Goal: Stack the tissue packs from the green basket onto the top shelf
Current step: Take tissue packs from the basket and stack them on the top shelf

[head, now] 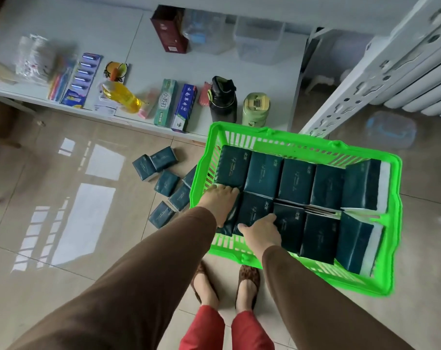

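- We see the basket (300, 147) on the floor, right of centre, filled with two rows of packs (297, 181).
- Our left hand (220, 198) and right hand (261, 229) both reach into its near-left corner, fingers curled round one pack (252, 210).
- More loose packs (163, 183) lie on the tiles left of the basket.
- A low shelf (148, 41) sits farther off.

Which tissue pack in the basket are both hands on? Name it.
The front-left corner tissue pack in the green basket: left hand and right hand flank it; the others lie untouched.
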A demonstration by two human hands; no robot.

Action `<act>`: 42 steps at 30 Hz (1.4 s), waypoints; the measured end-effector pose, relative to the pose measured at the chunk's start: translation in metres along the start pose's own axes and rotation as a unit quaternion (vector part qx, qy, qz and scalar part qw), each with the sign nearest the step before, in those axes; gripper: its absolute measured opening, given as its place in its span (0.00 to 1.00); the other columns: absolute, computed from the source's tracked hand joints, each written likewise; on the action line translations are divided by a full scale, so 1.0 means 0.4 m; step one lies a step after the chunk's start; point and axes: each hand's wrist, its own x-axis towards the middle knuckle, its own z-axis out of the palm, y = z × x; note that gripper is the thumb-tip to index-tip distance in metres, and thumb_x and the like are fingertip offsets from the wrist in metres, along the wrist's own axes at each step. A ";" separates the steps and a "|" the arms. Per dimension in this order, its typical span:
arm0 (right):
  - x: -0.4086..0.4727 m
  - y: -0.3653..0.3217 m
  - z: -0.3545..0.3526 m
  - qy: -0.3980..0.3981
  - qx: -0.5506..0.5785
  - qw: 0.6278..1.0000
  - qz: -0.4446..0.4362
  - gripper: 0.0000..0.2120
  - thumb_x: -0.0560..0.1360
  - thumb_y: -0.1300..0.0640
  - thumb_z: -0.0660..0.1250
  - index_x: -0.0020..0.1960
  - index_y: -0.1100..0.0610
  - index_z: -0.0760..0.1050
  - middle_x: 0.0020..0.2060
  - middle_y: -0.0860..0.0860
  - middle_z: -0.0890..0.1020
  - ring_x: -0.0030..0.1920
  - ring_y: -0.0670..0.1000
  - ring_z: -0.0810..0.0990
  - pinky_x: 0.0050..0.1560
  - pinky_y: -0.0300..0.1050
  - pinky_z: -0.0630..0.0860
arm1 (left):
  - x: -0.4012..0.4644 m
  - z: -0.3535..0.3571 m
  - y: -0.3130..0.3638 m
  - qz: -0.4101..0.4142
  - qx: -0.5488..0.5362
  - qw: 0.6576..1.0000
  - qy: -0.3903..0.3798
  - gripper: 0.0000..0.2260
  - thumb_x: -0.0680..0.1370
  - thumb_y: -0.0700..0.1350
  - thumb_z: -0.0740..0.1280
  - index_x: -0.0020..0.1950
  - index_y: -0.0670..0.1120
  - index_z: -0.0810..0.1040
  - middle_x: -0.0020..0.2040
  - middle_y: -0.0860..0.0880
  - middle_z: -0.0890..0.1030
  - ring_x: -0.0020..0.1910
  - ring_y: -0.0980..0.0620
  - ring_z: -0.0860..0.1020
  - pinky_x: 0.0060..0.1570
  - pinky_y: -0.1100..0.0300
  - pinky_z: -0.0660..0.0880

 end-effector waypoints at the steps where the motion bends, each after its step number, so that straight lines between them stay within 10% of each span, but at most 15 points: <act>1: 0.003 -0.001 0.003 -0.001 -0.001 1.000 0.002 0.35 0.73 0.43 0.72 0.65 0.62 0.58 0.61 0.60 0.77 0.64 0.63 0.75 0.64 0.52 0.70 | 0.001 0.000 0.000 0.004 0.009 1.000 0.007 0.42 0.64 0.48 0.80 0.73 0.45 0.62 0.65 0.46 0.73 0.64 0.44 0.71 0.64 0.51 0.68; 9: -0.055 0.027 -0.065 0.011 0.131 0.991 0.031 0.32 0.66 0.43 0.76 0.61 0.61 0.73 0.59 0.60 0.79 0.62 0.62 0.71 0.62 0.51 0.70 | -0.055 -0.077 -0.005 0.008 -0.012 0.999 0.050 0.23 0.71 0.48 0.72 0.66 0.49 0.73 0.62 0.46 0.73 0.62 0.45 0.70 0.59 0.50 0.68; 15: -0.242 -0.057 -0.223 0.074 0.212 0.960 -0.166 0.19 0.68 0.53 0.78 0.51 0.52 0.70 0.50 0.53 0.76 0.46 0.51 0.78 0.43 0.46 0.75 | -0.271 -0.219 -0.129 -0.083 -0.210 0.960 0.165 0.27 0.65 0.52 0.75 0.61 0.47 0.71 0.59 0.47 0.73 0.58 0.45 0.71 0.51 0.51 0.71; 22: -0.513 -0.453 -0.234 0.061 0.185 0.900 -0.389 0.24 0.69 0.54 0.78 0.56 0.45 0.67 0.50 0.39 0.74 0.50 0.34 0.76 0.40 0.22 0.70 | -0.624 -0.335 -0.581 -0.194 -0.377 0.875 0.235 0.28 0.66 0.48 0.77 0.62 0.57 0.70 0.52 0.52 0.76 0.47 0.51 0.75 0.39 0.59 0.74; 28: -0.770 -0.946 -0.090 0.072 0.226 0.839 -0.489 0.26 0.67 0.50 0.78 0.57 0.46 0.67 0.53 0.46 0.79 0.50 0.45 0.81 0.43 0.35 0.78 | -0.900 -0.382 -1.070 -0.225 -0.389 0.833 0.322 0.25 0.66 0.49 0.79 0.60 0.49 0.76 0.52 0.49 0.78 0.49 0.48 0.77 0.46 0.57 0.73; 35: -0.932 -1.376 0.040 0.118 0.267 0.792 -0.536 0.22 0.73 0.48 0.73 0.59 0.47 0.65 0.48 0.40 0.78 0.42 0.37 0.79 0.37 0.31 0.74 | -1.097 -0.452 -1.567 -0.227 -0.318 0.836 0.385 0.28 0.68 0.46 0.77 0.66 0.46 0.74 0.61 0.44 0.73 0.59 0.44 0.73 0.57 0.55 0.69; 38: -0.930 -1.518 0.049 0.117 0.272 0.793 -0.533 0.24 0.74 0.51 0.73 0.62 0.47 0.61 0.52 0.46 0.78 0.46 0.42 0.81 0.42 0.42 0.80 | -1.114 -0.511 -1.736 -0.215 -0.292 0.841 0.402 0.24 0.68 0.48 0.77 0.62 0.49 0.75 0.56 0.47 0.76 0.54 0.45 0.75 0.50 0.55 0.70; 42: -0.884 -1.674 0.028 0.121 0.257 0.809 -0.514 0.29 0.72 0.57 0.75 0.61 0.43 0.59 0.56 0.52 0.75 0.45 0.40 0.79 0.32 0.31 0.77 | -1.060 -0.608 -1.908 -0.200 -0.240 0.851 0.421 0.22 0.70 0.48 0.77 0.61 0.50 0.75 0.54 0.47 0.79 0.54 0.45 0.71 0.47 0.54 0.68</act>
